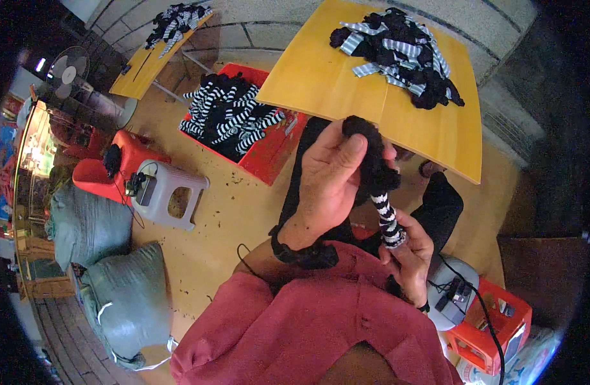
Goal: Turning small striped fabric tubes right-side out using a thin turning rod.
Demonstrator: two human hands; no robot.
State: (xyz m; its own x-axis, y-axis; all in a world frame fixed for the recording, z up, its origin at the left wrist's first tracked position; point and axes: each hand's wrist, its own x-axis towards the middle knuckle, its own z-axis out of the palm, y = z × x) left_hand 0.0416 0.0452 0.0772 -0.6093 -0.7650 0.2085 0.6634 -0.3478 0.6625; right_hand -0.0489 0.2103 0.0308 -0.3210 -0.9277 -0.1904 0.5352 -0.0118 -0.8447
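Between my two hands, over my lap, is a small knitted piece with a fluffy black end [365, 147] and a narrow black-and-white striped tube [387, 221]. My left hand [333, 170] is closed round the fluffy part, thumb lying on its face. Lower down, my right hand [410, 256] pinches the open-looking end of the striped tube; some of its fingers are hidden behind the knit. On the yellow table [307, 77] ahead lies a heap of black fluffy pieces with grey-and-white striped parts [397, 54].
Left of the table, a red crate [256, 163] holds many striped black-and-white pieces [224, 112]. A grey stool [173, 192], a red chair [96, 176] and stuffed sacks [131, 301] stand at left. A red plastic stool [494, 333] and cables sit at lower right.
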